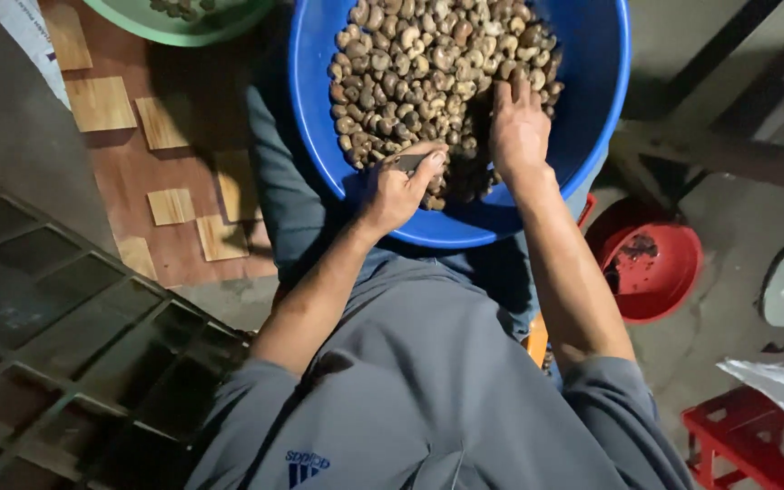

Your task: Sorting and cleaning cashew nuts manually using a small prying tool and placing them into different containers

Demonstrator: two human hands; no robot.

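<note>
Fingers of the left hand grip a small tool; right hand fingers spread over nuts in the blue basin.

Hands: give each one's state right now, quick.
Left hand: closed around a small dark tool.
Right hand: open, fingers down in the brown cashew nuts in the round blue plastic basin.

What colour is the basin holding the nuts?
Blue. The basin shows best in the head view, with the right hand in the nuts.
</note>
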